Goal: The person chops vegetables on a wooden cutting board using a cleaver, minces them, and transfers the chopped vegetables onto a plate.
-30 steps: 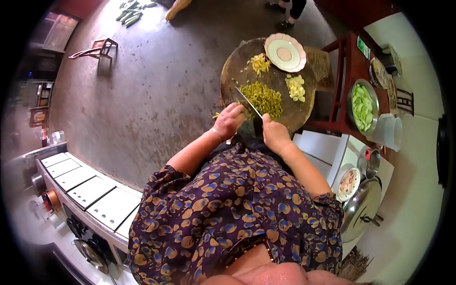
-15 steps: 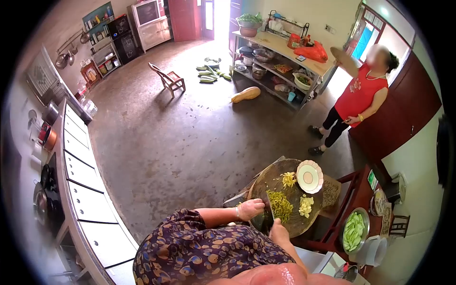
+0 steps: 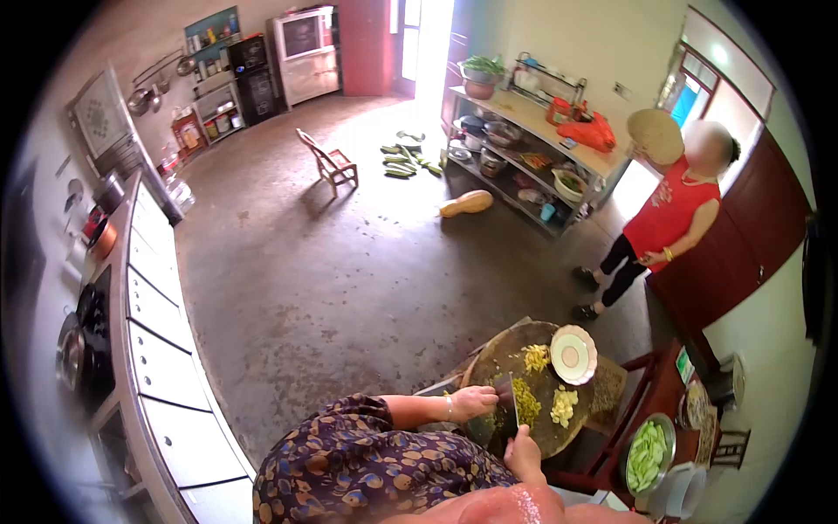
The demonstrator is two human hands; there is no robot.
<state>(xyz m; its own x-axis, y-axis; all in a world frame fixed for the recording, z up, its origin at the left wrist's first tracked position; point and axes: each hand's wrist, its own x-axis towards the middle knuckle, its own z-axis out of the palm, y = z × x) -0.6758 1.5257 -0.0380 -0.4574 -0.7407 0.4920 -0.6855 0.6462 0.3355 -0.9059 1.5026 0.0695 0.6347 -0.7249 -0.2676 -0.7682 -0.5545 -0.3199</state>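
Cleaver (image 3: 506,406): I have it at the lower centre of the frame, over the round wooden chopping block (image 3: 499,351), its dark face turned toward the left of the frame.
Right hand (image 3: 524,451): gripping the cleaver by its handle, which the fingers mostly hide from me.
Left hand (image 3: 474,403): fingers bent together just beside the blade's left face; I cannot tell whether they touch it or hold anything.
Chopped greens (image 3: 527,404): heaped on the block, directly right of the blade.
Yellow strips (image 3: 536,357): a small pile above the greens, toward the block's far side.
Pale yellow pieces (image 3: 564,407): a separate pile to the right of the greens.
Scalloped plate (image 3: 573,355): I see it lying at the block's upper right rim, white with a pinkish border.
Metal bowl (image 3: 671,430): lower right of the frame, filled with pale green slices (image 3: 646,456).
Co-worker (image 3: 670,214): standing at the right of the frame in a red sleeveless top, a round straw-coloured object (image 3: 655,137) by the raised hand.
Floor: wooden chair (image 3: 332,166) at upper centre, long tan squash (image 3: 467,203) to its right, green vegetables (image 3: 401,164) between them.
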